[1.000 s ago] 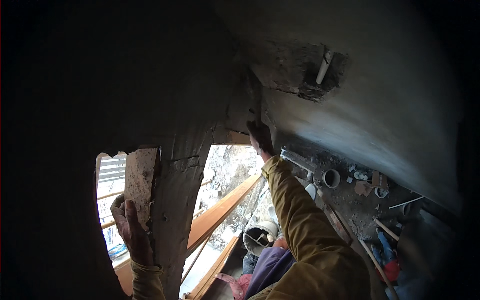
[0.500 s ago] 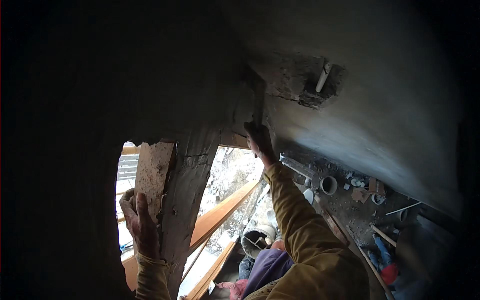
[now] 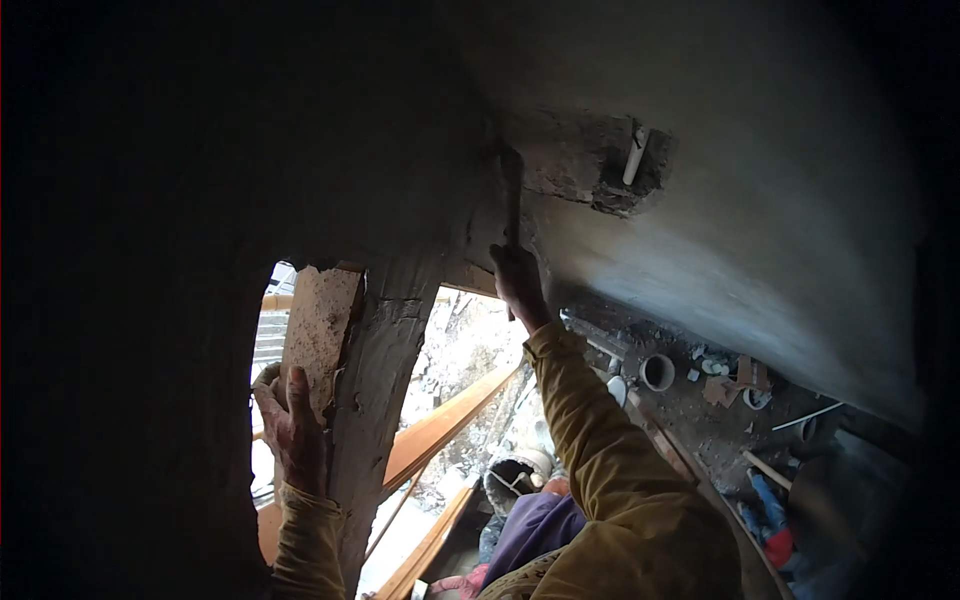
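Observation:
My right hand [image 3: 517, 275], arm stretched up and forward, grips a dark trowel [image 3: 512, 185]. The long, narrow shape of its blade stands nearly upright in the corner where two walls meet; deep shadow hides whether it touches the plaster. Lower left, my left hand [image 3: 292, 415] is closed on the edge of a pale, spattered wooden board [image 3: 322, 310] in a bright opening. Its thumb lies on the near face and the fingers curl round the outer edge. Beside the board runs a grey plastered post [image 3: 378, 390].
A white pipe stub [image 3: 636, 158] juts from a rough recess in the right wall [image 3: 720, 240]. Below lie orange-brown planks [image 3: 445, 425], a mixing bucket [image 3: 512, 482], a pale bucket [image 3: 657, 372] and rubble. A long timber [image 3: 700, 490] slants along the floor.
The trowel has turned, and its blade now shows narrower and more upright in the corner. My left hand stays on the board; the view has shifted slightly.

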Motion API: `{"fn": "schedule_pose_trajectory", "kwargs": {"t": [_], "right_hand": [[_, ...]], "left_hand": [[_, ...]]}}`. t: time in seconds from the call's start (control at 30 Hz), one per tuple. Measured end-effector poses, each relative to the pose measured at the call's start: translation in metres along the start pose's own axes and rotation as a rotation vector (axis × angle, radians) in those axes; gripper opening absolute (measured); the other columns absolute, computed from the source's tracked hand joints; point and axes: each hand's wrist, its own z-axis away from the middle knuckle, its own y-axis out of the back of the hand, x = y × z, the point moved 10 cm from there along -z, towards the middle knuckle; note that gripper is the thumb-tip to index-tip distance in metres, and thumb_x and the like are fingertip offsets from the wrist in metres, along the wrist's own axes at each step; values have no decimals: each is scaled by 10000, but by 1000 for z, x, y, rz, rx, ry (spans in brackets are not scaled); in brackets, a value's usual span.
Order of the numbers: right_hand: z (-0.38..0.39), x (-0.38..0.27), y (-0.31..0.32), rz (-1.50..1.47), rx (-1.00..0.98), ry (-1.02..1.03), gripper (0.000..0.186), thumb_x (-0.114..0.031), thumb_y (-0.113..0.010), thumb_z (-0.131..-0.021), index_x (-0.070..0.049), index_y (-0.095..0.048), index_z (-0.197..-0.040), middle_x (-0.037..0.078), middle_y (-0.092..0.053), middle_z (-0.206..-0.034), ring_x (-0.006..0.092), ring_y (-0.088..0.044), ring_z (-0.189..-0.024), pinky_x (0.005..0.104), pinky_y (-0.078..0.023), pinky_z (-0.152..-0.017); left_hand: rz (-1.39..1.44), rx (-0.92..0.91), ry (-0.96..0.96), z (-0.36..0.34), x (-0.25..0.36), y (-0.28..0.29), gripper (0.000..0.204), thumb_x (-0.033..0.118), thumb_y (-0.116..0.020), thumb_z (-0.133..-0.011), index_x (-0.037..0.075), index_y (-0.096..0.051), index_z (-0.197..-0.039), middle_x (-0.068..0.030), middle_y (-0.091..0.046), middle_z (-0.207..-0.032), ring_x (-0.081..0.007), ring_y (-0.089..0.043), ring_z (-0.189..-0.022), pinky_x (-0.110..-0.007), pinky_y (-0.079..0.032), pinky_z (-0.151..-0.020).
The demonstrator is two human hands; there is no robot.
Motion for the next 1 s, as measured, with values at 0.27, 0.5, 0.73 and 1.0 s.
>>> {"fn": "schedule_pose_trajectory", "kwargs": {"t": [0.27, 0.5, 0.73, 1.0], "right_hand": [[47, -31, 28, -73, 160, 489, 291, -174, -575, -970, -116, -430, -724, -41, -430, -568, 39, -414, -430, 235, -307, -376], [11, -31, 1, -73, 12, 332, 203, -247, -613, -929, -90, -573, -807, -23, -461, -539, 93, -469, -465, 307, -351, -415], [51, -57, 32, 148, 216, 444, 254, -290, -599, -926, -38, -594, -895, 181, -637, -783, 368, -643, -742, 445, -478, -626], [19, -28, -5, 552, 70, 406, 151, -159, -523, -951, -64, -639, -938, 152, -585, -721, 330, -613, -676, 466, -482, -580]], "left_hand": [[54, -30, 19, -1, -5, -2, 755, 627, -520, -903, -17, -428, -1288, -250, -551, -1206, -322, -545, -1150, -420, -414, -990], [25, -16, 1, 1, -1, 1, 770, 641, -512, -900, -26, -438, -1277, -247, -544, -1211, -329, -535, -1143, -435, -406, -988], [26, -22, 16, -2, -10, 1, 802, 658, -511, -888, -38, -436, -1278, -249, -521, -1214, -343, -516, -1155, -441, -402, -986], [-18, -4, 1, -1, -2, 2, 762, 643, -512, -892, -4, -448, -1288, -233, -545, -1221, -336, -524, -1158, -438, -402, -992]]}}
